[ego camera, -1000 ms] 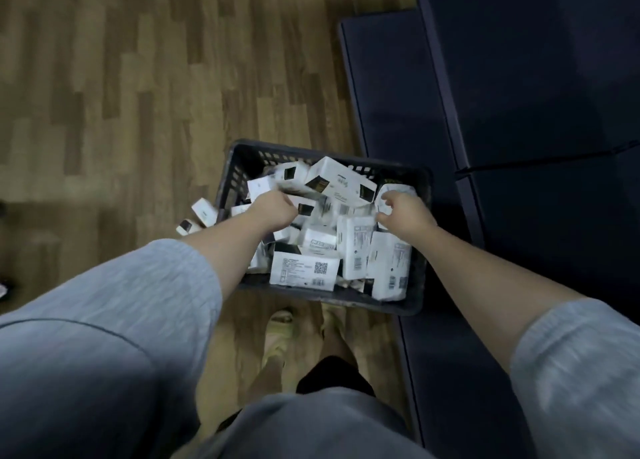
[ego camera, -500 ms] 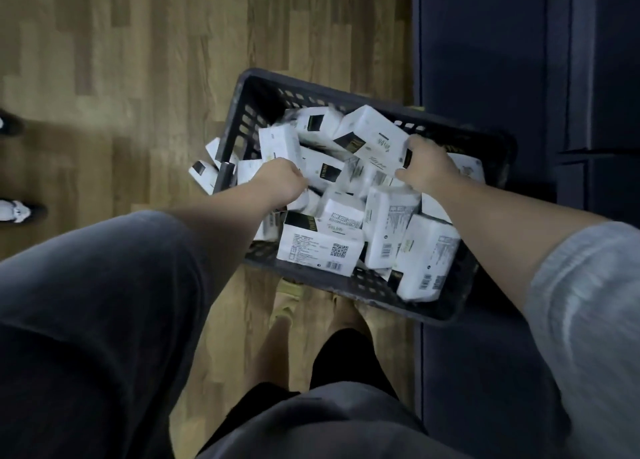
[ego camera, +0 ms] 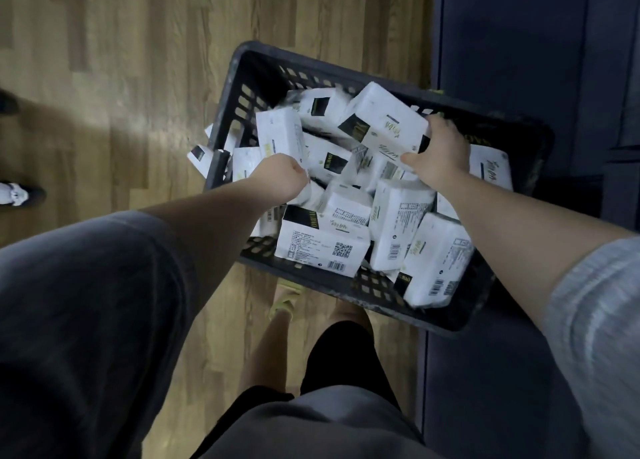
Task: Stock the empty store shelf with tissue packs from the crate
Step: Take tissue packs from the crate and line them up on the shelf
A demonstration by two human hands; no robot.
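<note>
While both arms reach down into the load, the scene reads as follows.

Crate: dark plastic crate [ego camera: 249, 77] with slotted walls, on the wooden floor [ego camera: 121, 77] just left of the dark shelf unit [ego camera: 512, 77], probably so packs can go straight across.
Tissue packs: white tissue packs [ego camera: 322, 247] lie jumbled at all angles and fill the crate; a few spilled packs [ego camera: 198, 154] sit outside its left wall.
Right hand: right hand [ego camera: 440, 160] grips the near end of the top pack [ego camera: 384, 121], fingers wrapped over its edge, thumb underneath; this pack lies highest and free, so it likely lifts without dragging others.
Left hand: left hand [ego camera: 282, 178] is curled among packs on the left side; its fingers are hidden, so I cannot tell whether it holds one.
Shelf: no pack shows on the visible part.
Bystander: another person's shoe [ego camera: 17, 192] at the far left edge, well apart.
</note>
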